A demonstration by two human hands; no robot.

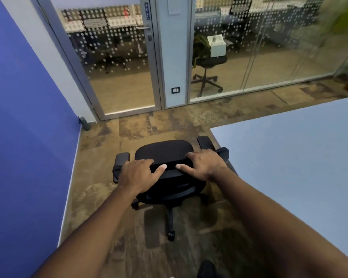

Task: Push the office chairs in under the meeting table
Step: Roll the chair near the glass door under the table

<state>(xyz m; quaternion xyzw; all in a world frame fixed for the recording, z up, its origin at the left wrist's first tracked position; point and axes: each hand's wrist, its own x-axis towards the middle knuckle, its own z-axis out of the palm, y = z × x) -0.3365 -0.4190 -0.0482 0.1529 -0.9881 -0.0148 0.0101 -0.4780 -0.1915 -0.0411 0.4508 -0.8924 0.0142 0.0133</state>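
Observation:
A black office chair [165,151] with armrests stands on the floor just left of the pale blue meeting table [289,149], near the table's corner. I see it from behind and above. My left hand [138,174] grips the top of its backrest on the left side. My right hand [204,163] grips the same backrest top on the right side. The chair's right armrest touches or overlaps the table's edge; its wheeled base shows below the seat.
A blue wall [28,137] runs along the left. Ahead are a glass door [117,63] and glass partition [269,47], with another black chair [208,63] behind the glass. Patterned carpet [159,121] lies between the chair and door. My shoe [206,268] shows at the bottom.

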